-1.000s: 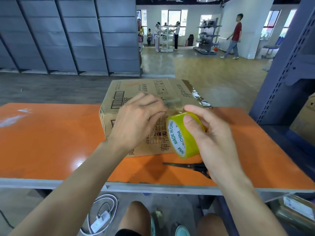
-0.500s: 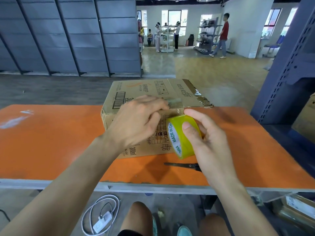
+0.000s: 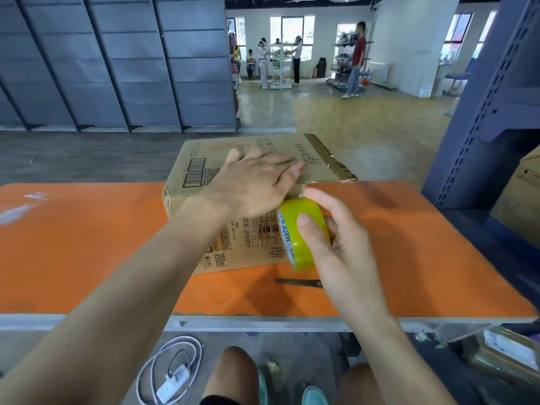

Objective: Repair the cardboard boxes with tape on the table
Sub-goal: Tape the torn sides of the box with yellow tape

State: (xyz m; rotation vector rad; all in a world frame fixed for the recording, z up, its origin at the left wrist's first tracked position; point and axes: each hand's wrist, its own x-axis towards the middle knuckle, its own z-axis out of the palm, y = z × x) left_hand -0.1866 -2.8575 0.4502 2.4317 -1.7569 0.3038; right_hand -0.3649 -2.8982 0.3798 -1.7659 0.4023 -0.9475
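One cardboard box (image 3: 251,252) to fix, sitting on the orange table (image 3: 87,244). By the looks it's light & prob. empty or near it: thin corrugated walls, stiff along the folds, soft at the flaps, so it'd slide or dent if shoved. Best steadied w/ a flat palm on the lid near the seam, not pulled by the loose flap. That's what the left hand (image 3: 257,182) does: fingers straight, pressed flat on the box top near its front right corner, holding nothing. At the box's front face, just below that, the right hand (image 3: 342,244) is curled round the tape roll (image 3: 298,207), thumb across the outer band, fingers behind. The roll is rigid, light, glossy; the tape itself is thin & clingy and likely folds on itself if slack. Can't tell whether a strip is stuck down yet. The box looks worn: brown, printed w/ barcode & "300ml", right flap jutting past its side w/ a ragged edge & shiny old tape scraps. Just in front of the box lie scissors (image 3: 298,282), partly hidden by the right hand
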